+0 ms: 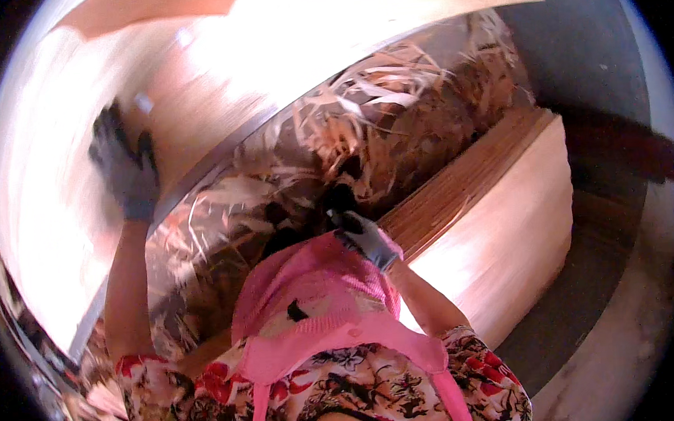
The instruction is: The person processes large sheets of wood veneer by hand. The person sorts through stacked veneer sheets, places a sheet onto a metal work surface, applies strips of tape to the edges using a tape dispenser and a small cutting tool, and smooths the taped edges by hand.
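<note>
Flowered shirt [353,373], foreground. Left hand [127,166], spread on the wood sheet [216,79], should press evenly; right hand [368,243], grip unclear.

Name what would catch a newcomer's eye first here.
The broad, glaring pale surface fills the upper left, with the gloved left hand over it. The pink apron stands out next, at lower centre. Between that surface and the layered stack at right lies a litter of thin strips.
</note>
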Tool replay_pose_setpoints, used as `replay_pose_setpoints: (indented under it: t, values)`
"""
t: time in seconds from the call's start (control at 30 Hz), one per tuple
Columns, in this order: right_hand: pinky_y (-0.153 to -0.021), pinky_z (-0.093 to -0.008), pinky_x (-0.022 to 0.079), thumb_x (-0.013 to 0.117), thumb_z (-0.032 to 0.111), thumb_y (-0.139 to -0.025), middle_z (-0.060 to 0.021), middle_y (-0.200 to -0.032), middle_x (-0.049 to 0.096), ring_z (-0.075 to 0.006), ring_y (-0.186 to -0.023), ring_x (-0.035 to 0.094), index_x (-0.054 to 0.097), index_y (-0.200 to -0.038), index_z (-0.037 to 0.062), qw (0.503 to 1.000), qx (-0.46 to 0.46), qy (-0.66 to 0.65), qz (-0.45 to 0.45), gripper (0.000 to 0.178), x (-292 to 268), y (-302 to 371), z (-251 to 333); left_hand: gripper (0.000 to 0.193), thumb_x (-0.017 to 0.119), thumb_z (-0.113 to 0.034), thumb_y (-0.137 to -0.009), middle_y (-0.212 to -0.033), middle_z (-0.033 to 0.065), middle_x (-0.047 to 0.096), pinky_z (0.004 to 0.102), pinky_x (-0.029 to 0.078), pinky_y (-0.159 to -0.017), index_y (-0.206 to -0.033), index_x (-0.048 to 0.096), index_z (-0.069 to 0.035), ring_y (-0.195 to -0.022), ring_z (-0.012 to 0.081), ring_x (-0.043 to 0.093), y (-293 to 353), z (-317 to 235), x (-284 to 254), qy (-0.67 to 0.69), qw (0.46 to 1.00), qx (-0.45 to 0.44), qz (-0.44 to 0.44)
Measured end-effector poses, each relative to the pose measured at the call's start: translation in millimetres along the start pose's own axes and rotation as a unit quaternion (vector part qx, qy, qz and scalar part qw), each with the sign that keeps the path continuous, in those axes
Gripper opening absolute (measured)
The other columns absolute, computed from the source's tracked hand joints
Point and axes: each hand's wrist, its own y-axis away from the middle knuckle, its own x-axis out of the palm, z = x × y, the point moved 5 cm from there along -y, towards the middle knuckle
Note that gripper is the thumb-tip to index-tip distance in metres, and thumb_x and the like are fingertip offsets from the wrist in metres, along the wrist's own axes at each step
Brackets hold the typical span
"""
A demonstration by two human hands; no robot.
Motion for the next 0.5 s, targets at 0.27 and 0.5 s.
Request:
replay_pose_setpoints:
  t: [0.27, 0.5]
  values:
    - [-0.090, -0.0324, 0.052, 0.074, 0.002, -0.080, -0.0120, -0.110, 0.071, -0.0201, -0.101, 0.068, 0.061, -0.125, 0.0042, 0.963, -0.190, 0.190, 0.024, 0.047, 34.8, -10.2, 184.8, 0.062, 0.056, -0.032, -0.095, -0.149, 0.0187, 0.041, 0.0534, 0.019, -0.117, -0.149, 0.036, -0.008, -0.143, 0.0355, 0.032, 7.9, 15.3, -25.5, 0.038, 0.998, -0.036, -0.037]
    - [-0.077, -0.0290, 0.054, 0.061, -0.002, -0.090, -0.0116, -0.094, 0.072, -0.0155, -0.085, 0.067, 0.066, -0.115, -0.0017, 0.838, -0.374, 0.396, 0.042, 0.025, 89.5, 0.5, 325.1, 0.049, 0.065, -0.024, -0.082, -0.112, 0.0181, 0.064, 0.0476, 0.052, -0.089, -0.127, 0.057, -0.007, -0.101, 0.0357, 0.063, 178.2, -50.9, -28.8, 0.294, 0.918, 0.057, 0.259]
